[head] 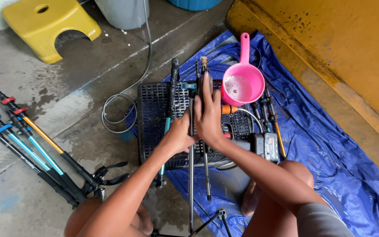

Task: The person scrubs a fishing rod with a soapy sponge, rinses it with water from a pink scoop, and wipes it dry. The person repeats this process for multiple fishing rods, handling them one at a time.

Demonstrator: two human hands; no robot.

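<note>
Crouching over a black perforated crate [152,114], the person works on a set of thin dark poles [191,175] that lie lengthwise across it. The left hand [180,134] is curled round one pole from the side, and the right hand [207,116] lies with fingers stretched flat along the upper part of the same bundle, palm pressed against it; whether its thumb closes underneath I cannot tell. It looks like a cleaning or sliding step on the pole sections, so any further stroke would call for a steady hold low down and a straight run along the shaft.

Room is tight on the right: a pink ladle [241,83] (holding cloudy water) sits just beside the fingertips, and a grey power tool [266,147] lies near the right forearm. More poles [31,140] with teal and orange shafts lie well apart on the wet concrete to the left. A blue tarp [330,149] spreads beneath the crate toward the yellow wall [352,52].
</note>
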